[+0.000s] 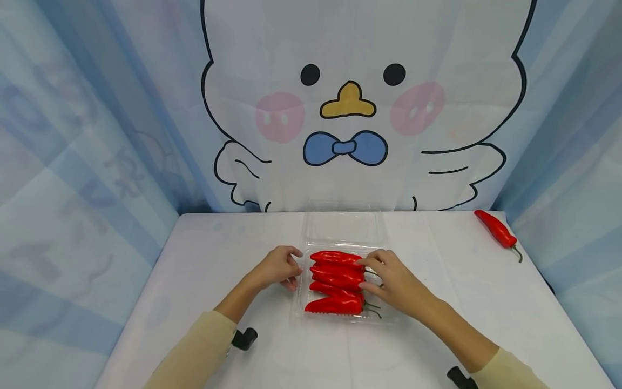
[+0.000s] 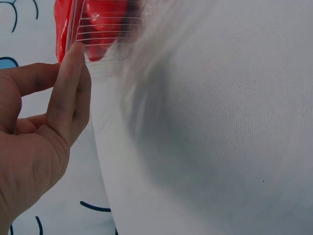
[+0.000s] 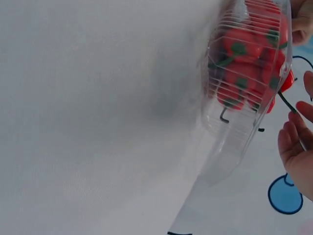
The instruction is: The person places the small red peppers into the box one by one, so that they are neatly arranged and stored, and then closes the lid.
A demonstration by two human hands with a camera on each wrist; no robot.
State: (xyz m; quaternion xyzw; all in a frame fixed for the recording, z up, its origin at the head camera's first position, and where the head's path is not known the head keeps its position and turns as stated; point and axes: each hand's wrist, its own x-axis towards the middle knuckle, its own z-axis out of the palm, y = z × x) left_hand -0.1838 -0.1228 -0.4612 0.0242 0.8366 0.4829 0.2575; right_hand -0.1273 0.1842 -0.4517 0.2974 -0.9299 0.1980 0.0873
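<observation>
Several red chili peppers [image 1: 334, 306] lie side by side in a clear plastic container [image 1: 299, 302], their green stems toward the right. The container's clear lid [image 1: 343, 228] is folded back behind it. At the container's left edge is my left hand [image 1: 278, 268], its extended fingertips right at the ribbed wall in the left wrist view. My right hand [image 1: 396, 283] reaches over the right edge, with thumb and fingertips apart on the stem ends of the middle peppers. In the right wrist view a green stem [image 3: 287, 102] shows beside the right hand's fingers.
Another red chili pepper [image 1: 497, 229] lies alone at the table's far right corner. White cloth covers the table [image 1: 233, 232]. A curtain [image 1: 350, 183] with a cartoon bird hangs along the back edge, and blue curtains [image 1: 87, 189] flank both sides.
</observation>
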